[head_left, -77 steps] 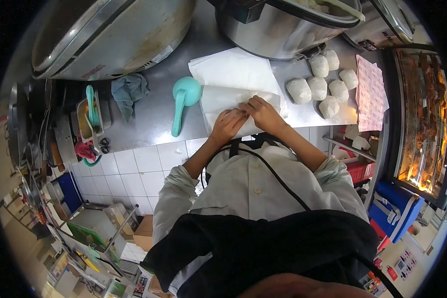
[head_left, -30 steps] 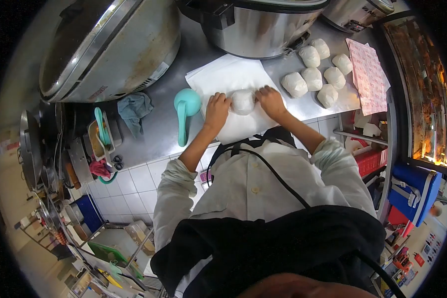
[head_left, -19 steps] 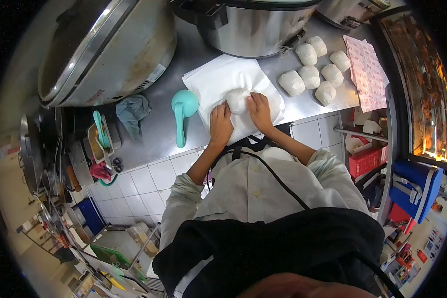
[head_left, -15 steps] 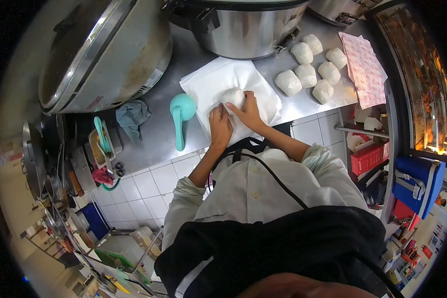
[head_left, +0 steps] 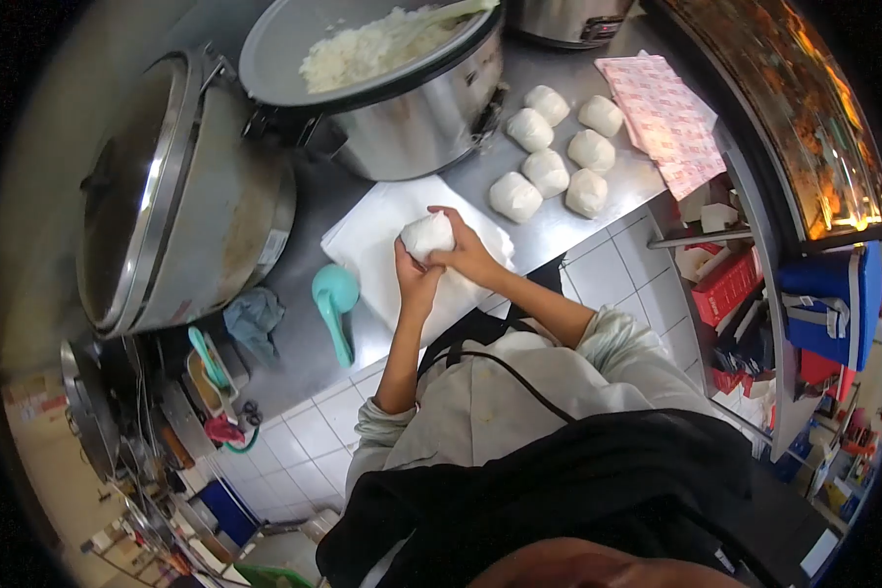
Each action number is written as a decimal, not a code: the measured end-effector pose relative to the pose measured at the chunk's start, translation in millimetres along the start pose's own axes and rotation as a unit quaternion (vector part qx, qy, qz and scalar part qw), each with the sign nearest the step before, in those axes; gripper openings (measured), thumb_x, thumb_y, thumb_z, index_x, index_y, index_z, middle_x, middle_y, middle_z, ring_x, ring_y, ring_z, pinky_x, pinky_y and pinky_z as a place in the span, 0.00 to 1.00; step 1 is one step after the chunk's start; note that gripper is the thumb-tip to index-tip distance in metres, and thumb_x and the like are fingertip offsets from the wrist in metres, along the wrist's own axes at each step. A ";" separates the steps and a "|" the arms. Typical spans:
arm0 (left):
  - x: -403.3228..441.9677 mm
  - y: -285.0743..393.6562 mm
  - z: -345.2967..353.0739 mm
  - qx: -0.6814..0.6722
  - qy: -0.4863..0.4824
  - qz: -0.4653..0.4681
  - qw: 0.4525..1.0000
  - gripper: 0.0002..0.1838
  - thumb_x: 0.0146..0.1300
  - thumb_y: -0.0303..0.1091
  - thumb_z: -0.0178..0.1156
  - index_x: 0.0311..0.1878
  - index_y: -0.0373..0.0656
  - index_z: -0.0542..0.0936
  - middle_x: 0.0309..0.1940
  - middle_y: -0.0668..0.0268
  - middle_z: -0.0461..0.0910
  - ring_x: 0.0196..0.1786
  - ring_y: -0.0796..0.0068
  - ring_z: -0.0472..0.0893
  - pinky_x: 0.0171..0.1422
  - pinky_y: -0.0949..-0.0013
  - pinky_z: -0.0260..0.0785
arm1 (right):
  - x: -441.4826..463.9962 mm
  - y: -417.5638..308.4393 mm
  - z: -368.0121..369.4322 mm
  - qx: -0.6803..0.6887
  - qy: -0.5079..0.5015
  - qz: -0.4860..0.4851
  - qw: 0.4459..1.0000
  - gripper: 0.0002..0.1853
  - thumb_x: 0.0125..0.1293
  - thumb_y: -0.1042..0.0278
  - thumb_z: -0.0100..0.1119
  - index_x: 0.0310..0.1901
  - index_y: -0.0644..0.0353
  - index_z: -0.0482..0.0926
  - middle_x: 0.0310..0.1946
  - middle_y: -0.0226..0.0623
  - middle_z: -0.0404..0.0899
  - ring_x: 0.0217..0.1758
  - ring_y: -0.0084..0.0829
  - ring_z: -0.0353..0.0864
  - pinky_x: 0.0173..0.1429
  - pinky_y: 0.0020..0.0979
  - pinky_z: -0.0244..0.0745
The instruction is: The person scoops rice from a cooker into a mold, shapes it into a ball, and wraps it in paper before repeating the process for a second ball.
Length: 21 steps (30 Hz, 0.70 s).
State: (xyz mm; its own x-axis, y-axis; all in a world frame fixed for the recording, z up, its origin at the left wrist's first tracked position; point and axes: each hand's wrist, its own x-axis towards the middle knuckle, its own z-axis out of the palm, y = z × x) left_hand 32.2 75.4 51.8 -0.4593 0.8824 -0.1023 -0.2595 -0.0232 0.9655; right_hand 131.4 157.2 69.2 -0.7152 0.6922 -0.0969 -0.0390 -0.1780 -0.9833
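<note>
Rice cooker [head_left: 402,132] and steel counter [head_left: 309,211] mark a kitchen.

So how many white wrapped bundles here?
8. One bundle held in the left hand and right hand; four bundles on the counter in the row toward the white paper, three bundles toward the pink sheets. Any behind the cookers would be hidden.

A narrow lane of steel runs between the white paper [head_left: 367,235] and seven wrapped bundles [head_left: 546,172] to the counter's [head_left: 299,351] front edge — another parts turquoise scoop [head_left: 334,291] from cloth [head_left: 254,321]. Left hand [head_left: 416,278], right hand [head_left: 467,255] and held bundle [head_left: 427,236] block the paper; a rice cooker [head_left: 407,127] bars the back edge.
</note>
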 end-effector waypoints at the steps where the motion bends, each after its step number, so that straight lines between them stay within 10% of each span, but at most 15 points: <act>1: 3.3 -4.2 6.6 0.019 -0.003 0.021 1.000 0.36 0.43 0.12 0.54 0.60 0.38 0.59 0.52 0.62 0.68 0.54 0.72 0.72 0.57 0.71 0.67 | -4.4 0.7 -3.7 -0.005 0.009 -0.003 1.000 0.40 0.44 0.68 0.63 0.61 0.62 0.57 0.49 0.42 0.66 0.55 0.32 0.67 0.58 0.29 0.64; 3: 5.0 -4.6 23.7 0.008 -0.024 0.010 1.000 0.37 0.42 0.11 0.53 0.60 0.39 0.59 0.52 0.63 0.69 0.54 0.72 0.72 0.57 0.71 0.67 | -12.2 3.5 -10.6 -0.274 0.141 -0.142 0.941 0.40 0.43 0.65 0.68 0.60 0.60 0.60 0.50 0.43 0.64 0.56 0.35 0.65 0.60 0.31 0.62; 6: 7.7 -3.2 51.6 -0.026 -0.055 -0.013 0.998 0.37 0.42 0.15 0.56 0.61 0.40 0.61 0.52 0.64 0.69 0.54 0.72 0.72 0.58 0.71 0.66 | -14.7 -3.6 -34.4 -0.292 0.225 -0.189 0.910 0.38 0.43 0.64 0.69 0.58 0.61 0.62 0.48 0.43 0.66 0.53 0.35 0.67 0.58 0.33 0.65; 7: 10.8 -6.1 55.8 -0.020 -0.094 -0.029 0.995 0.37 0.43 0.18 0.60 0.61 0.40 0.60 0.53 0.61 0.68 0.56 0.69 0.70 0.58 0.69 0.66 | -19.3 -5.6 -43.4 -0.155 0.162 -0.086 0.971 0.36 0.44 0.64 0.70 0.56 0.60 0.62 0.47 0.42 0.68 0.50 0.36 0.70 0.54 0.35 0.68; 13: 17.3 -5.3 74.3 0.374 -0.198 0.115 0.899 0.38 0.47 0.37 0.66 0.65 0.48 0.65 0.58 0.56 0.61 0.62 0.55 0.59 0.64 0.53 0.51 | -25.0 -11.6 -116.9 0.178 0.325 0.080 0.925 0.37 0.49 0.61 0.68 0.56 0.64 0.56 0.47 0.47 0.68 0.49 0.37 0.73 0.47 0.35 0.74; 21: -4.2 47.7 -35.9 0.492 0.047 0.194 0.847 0.24 0.53 0.26 0.58 0.57 0.50 0.74 0.54 0.61 0.70 0.59 0.58 0.65 0.63 0.55 0.53 | -26.5 14.6 -321.9 -0.059 0.619 0.034 0.782 0.49 0.40 0.58 0.75 0.55 0.70 0.49 0.51 0.52 0.64 0.51 0.39 0.71 0.52 0.37 0.72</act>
State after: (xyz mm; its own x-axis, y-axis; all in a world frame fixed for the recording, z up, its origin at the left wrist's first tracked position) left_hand -8.7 53.7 89.7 -0.4259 0.8556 0.2942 0.7390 0.1413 0.6587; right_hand 374.4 361.3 7.8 0.5150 0.8435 -0.1529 0.0874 -0.2292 -0.9695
